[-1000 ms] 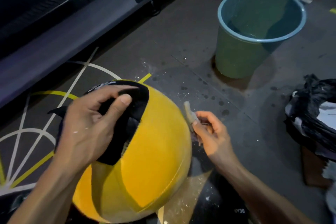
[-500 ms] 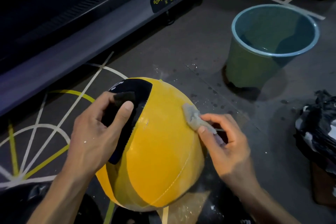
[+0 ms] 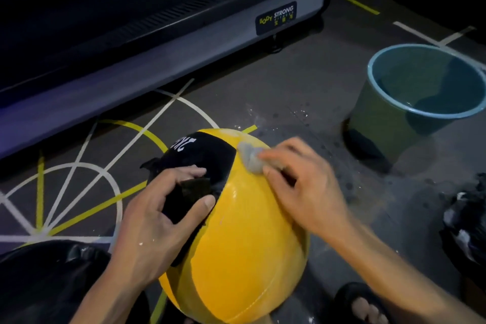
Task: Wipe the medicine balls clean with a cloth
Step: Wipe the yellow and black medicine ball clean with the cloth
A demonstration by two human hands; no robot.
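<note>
Cloth (image 3: 249, 156) pinched in R hand (image 3: 305, 187) grip atop medicine ball (image 3: 244, 244); L hand (image 3: 163, 218) clamps strap (image 3: 196, 187).

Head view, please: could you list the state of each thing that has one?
Medicine ball: off the floor, gripped, partly wet.
Cloth: bunched, pressed on the ball's top.
Left hand: grips the ball's black panel.
Right hand: holds the cloth.
Bucket: upright, holds water.

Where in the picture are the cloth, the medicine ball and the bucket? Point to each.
cloth (image 3: 249, 156), head view, its bunched grey middle.
medicine ball (image 3: 247, 239), head view, its yellow panel.
bucket (image 3: 378, 110), head view, its outer wall.
</note>
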